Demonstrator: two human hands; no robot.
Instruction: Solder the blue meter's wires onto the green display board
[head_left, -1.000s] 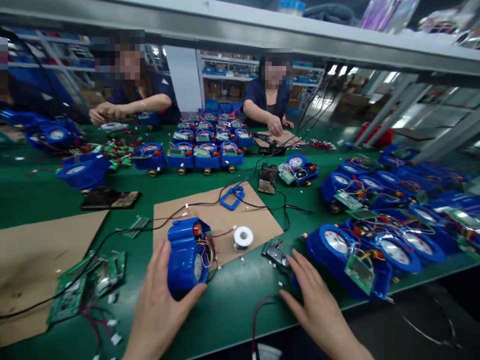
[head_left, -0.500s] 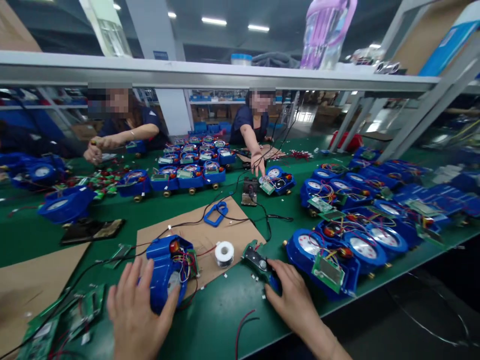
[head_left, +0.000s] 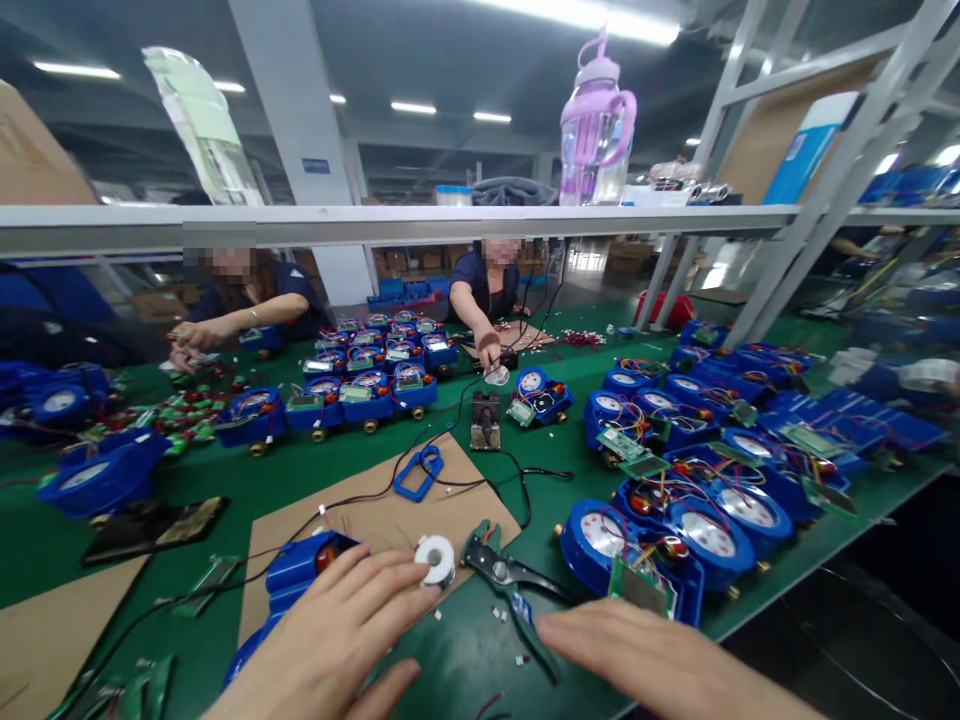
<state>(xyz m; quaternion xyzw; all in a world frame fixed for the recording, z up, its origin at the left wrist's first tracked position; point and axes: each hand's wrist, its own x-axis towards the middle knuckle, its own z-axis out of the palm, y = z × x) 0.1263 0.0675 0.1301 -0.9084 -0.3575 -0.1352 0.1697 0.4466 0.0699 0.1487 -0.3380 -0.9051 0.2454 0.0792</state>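
My left hand (head_left: 352, 625) is spread flat, fingers stretched to the right, above a blue plastic housing (head_left: 289, 580) that it partly hides. Its fingertips reach the near edge of a white-flanged spool (head_left: 435, 562); whether they touch it I cannot tell. My right hand (head_left: 630, 650) is open too, palm down and fingers straight, at the lower right. Just left of its fingertips lies a wire stripper (head_left: 504, 575) on the green table, its dark handles apart. Small white connectors (head_left: 498, 612) are scattered beside the tool.
Blue housings with wires and circuit boards (head_left: 709, 530) crowd the right side; more rows (head_left: 367, 395) stand at centre-left. A cardboard sheet (head_left: 352, 520), blue frame (head_left: 418, 473) and black cable lie ahead. A shelf (head_left: 405, 224) spans above. Two co-workers sit opposite, one reaching out a hand (head_left: 489, 345).
My right hand has come away from the wire stripper, whose handles now stand apart. My left hand has shifted right across the housing towards the spool. The camera has tilted up.
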